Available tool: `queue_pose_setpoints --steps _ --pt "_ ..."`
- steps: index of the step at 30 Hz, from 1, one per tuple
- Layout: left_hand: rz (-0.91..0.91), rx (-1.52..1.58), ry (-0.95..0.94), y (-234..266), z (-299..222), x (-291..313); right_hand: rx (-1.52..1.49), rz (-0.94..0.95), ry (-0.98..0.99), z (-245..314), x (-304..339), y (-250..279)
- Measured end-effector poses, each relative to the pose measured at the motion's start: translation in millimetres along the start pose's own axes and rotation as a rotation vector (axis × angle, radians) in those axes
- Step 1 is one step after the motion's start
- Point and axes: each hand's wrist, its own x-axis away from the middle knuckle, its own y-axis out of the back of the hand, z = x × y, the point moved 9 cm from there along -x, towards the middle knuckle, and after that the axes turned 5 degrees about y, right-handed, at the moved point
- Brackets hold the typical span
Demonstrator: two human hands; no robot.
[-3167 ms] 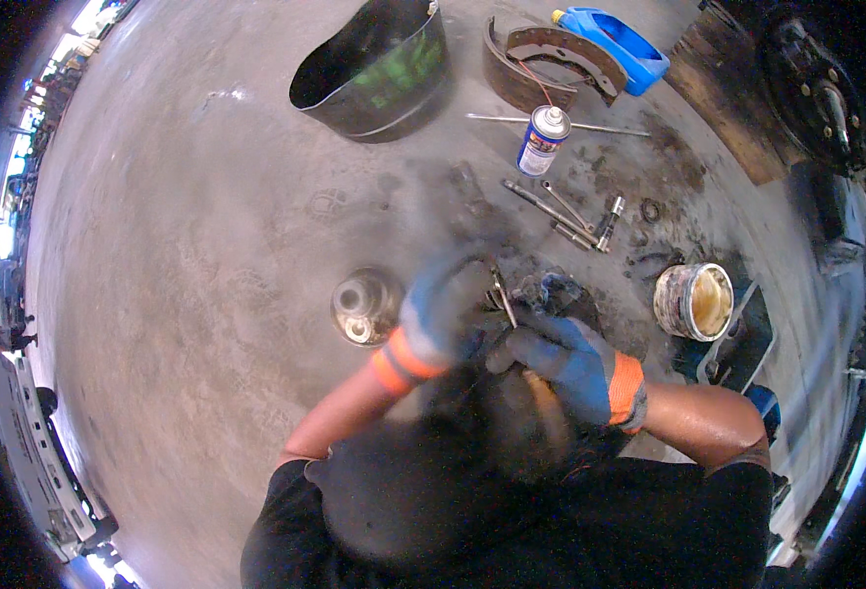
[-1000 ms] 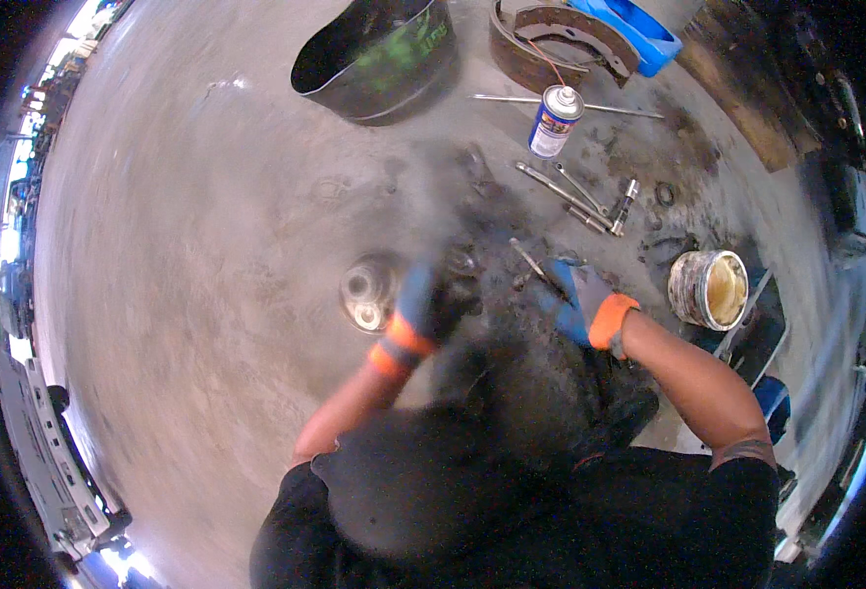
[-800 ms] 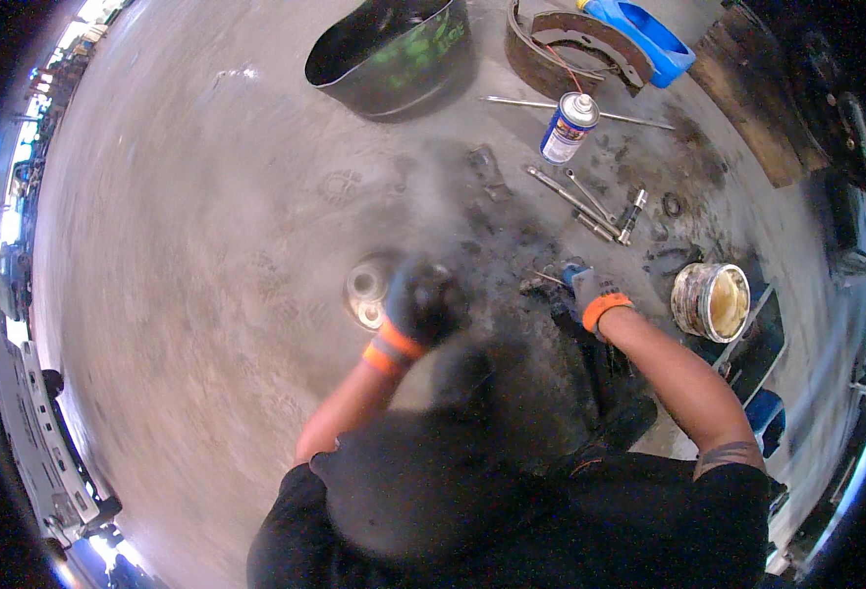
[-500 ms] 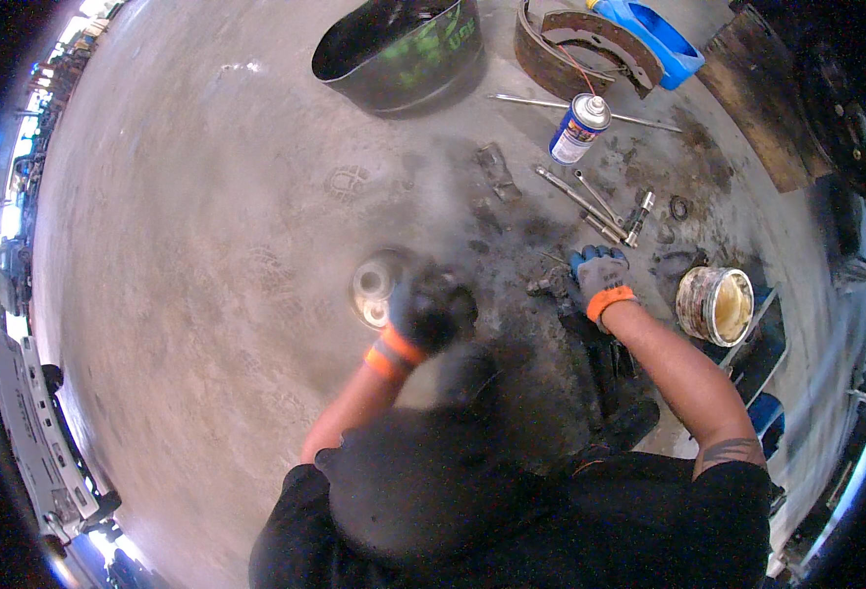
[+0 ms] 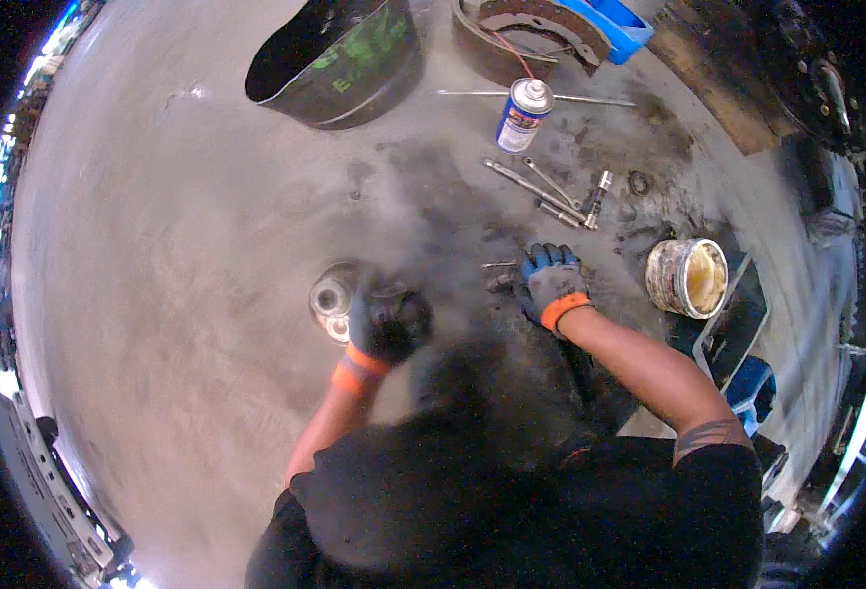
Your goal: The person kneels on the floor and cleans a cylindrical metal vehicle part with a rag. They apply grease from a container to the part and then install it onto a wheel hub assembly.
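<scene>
My left hand (image 5: pixel 386 319), in a dark glove with an orange cuff, is blurred over a dark rounded part (image 5: pixel 415 316); its fingers are hard to make out. Beside that hand sit pale metal rings (image 5: pixel 331 297), which look like bearing pieces. My right hand (image 5: pixel 554 275) wears a grey and blue glove, its fingers apart and pointing away from me, low over the stained floor. Just left of those fingers lie a thin metal pin (image 5: pixel 499 264) and a small dark part (image 5: pixel 500 282). Nothing shows in the right hand's fingers.
Beyond my right hand lie a ratchet (image 5: pixel 598 201), a spanner (image 5: pixel 551 184) and a long bar (image 5: pixel 590 100). A spray can (image 5: pixel 524 118) stands near curved brake shoes (image 5: pixel 512 44). A black tub (image 5: pixel 354 79) is at the far left, an open grease pot (image 5: pixel 674 278) at right.
The whole view has shifted, so floor objects sit farther left. My right hand's fingers look more spread out. The left hand stays by the metal rings, still blurred.
</scene>
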Motion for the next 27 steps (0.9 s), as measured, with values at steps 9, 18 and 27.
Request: queue_pose_setpoints --steps 9,18,27 --pt "0.011 0.266 0.169 3 8 6 -0.041 -0.114 0.057 4 8 7" --pt "0.056 -0.572 -0.265 5 -1 -1 -0.229 -0.242 0.11 21 12 57" --pt "0.323 0.564 0.311 -34 17 3 -1.062 -0.103 0.161 74 2 127"
